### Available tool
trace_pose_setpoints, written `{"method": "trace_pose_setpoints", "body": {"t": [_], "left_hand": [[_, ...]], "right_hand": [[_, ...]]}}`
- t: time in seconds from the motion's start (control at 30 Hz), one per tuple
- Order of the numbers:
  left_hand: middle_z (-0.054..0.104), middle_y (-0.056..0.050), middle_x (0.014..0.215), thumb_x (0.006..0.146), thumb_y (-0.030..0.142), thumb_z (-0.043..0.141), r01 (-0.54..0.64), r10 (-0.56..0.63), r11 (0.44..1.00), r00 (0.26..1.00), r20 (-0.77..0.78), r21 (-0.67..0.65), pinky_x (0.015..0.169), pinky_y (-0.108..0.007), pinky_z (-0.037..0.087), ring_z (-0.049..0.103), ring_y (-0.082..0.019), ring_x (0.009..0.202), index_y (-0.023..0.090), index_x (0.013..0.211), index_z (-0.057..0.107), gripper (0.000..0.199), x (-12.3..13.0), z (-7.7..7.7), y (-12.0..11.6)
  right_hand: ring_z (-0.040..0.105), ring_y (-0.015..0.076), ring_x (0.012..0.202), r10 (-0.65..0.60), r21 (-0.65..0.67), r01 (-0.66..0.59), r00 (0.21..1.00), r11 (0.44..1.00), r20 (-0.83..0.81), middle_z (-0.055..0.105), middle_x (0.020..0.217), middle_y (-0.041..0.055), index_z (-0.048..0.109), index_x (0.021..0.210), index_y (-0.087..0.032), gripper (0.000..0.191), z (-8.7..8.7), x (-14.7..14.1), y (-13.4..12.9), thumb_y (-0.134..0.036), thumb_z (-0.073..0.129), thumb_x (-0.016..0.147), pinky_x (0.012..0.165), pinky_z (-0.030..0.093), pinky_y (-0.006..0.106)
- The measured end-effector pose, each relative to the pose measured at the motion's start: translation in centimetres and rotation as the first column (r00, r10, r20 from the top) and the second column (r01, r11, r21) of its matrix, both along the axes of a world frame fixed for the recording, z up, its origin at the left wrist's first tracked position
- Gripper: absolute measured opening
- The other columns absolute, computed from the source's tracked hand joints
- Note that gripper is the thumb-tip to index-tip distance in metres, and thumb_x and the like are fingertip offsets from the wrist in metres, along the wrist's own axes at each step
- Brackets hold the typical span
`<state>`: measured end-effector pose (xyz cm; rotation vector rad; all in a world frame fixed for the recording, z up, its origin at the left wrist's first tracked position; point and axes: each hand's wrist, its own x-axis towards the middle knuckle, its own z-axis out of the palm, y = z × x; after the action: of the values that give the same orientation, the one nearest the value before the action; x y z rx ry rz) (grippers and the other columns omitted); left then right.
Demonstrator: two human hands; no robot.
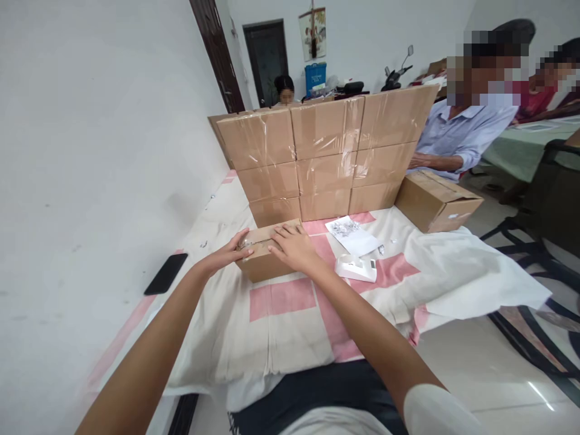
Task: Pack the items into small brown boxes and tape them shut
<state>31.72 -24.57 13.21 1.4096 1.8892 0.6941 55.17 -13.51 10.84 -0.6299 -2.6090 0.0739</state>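
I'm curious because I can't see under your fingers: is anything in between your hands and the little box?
Nothing that I can see. The left hand and right hand both touch the small box. The white tape dispenser is off to the right, not between them.

Box [272, 269] before stacked boxes [326, 157]

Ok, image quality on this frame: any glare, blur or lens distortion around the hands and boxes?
Head view: glare streaks on the stacked boxes, bright reflection on the floor. Head view: left hand and right hand fairly clear, no obvious motion blur. Head view: wide-angle look, stack leaning outward; heads pixelated.
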Motion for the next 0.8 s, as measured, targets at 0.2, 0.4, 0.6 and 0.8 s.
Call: {"method": "trace_pose_setpoints", "body": {"t": [0.2, 0.4, 0.6, 0.8], "left_hand": [[0.008, -0.006, 0.174, 0.081, 0.064, 0.068, 0.022, -0.023, 0.999, 0.999, 0.03, 0.046, 0.126, -0.05, 0.026, 0.019, -0.033, 0.159, 0.036, 0.164, 0.014, 0.104, -0.1, -0.9, -0.5], [0.015, -0.006, 0.173, 0.079, 0.065, 0.071, -0.027, 0.021, 0.993, 0.998, 0.059, 0.113, 0.126, -0.048, 0.027, 0.022, -0.033, 0.158, 0.037, 0.162, 0.024, 0.1, -1.2, -2.8, -0.2], [0.037, -0.002, 0.166, 0.083, 0.062, 0.07, -0.064, 0.143, 0.871, 0.982, -0.127, 0.487, 0.126, -0.054, 0.029, 0.037, -0.034, 0.152, 0.032, 0.119, 0.073, 0.046, 0.4, -4.3, -1.2], [0.043, 0.009, 0.161, 0.093, 0.048, 0.063, -0.033, 0.094, 0.822, 0.993, -0.078, 0.568, 0.13, -0.059, 0.022, 0.034, -0.03, 0.154, 0.041, 0.116, 0.073, 0.026, 1.5, -6.6, -1.6]], "right_hand": [[0.046, 0.0303, 0.142, 0.015, -0.003, -0.016, 0.999, 1.0, -0.045, 0.058, 0.15, 0.0112, 0.064, 0.132, -0.019, 0.045, -0.3, 0.3, 0.1, -0.05, 0.045, 0.105, 0.116, 0.03, 0.051], [0.051, 0.0287, 0.135, 0.028, -0.015, -0.029, 0.997, 0.999, -0.076, 0.066, 0.141, 0.0096, 0.067, 0.127, -0.019, 0.045, -0.5, 0.1, 0.8, -0.054, 0.049, 0.104, 0.112, 0.033, 0.047], [0.056, 0.027, 0.126, 0.018, -0.02, -0.021, 0.99, 1.0, -0.142, 0.073, 0.126, 0.0097, 0.069, 0.121, -0.018, 0.048, -0.8, 0.2, 1.0, -0.057, 0.047, 0.103, 0.111, 0.033, 0.045], [0.058, 0.027, 0.122, -0.143, -0.107, 0.122, 0.966, 0.987, -0.218, 0.074, 0.122, 0.0078, 0.071, 0.111, -0.022, 0.04, -0.7, 3.6, 2.1, -0.053, 0.047, 0.104, 0.117, 0.026, 0.05]]}}
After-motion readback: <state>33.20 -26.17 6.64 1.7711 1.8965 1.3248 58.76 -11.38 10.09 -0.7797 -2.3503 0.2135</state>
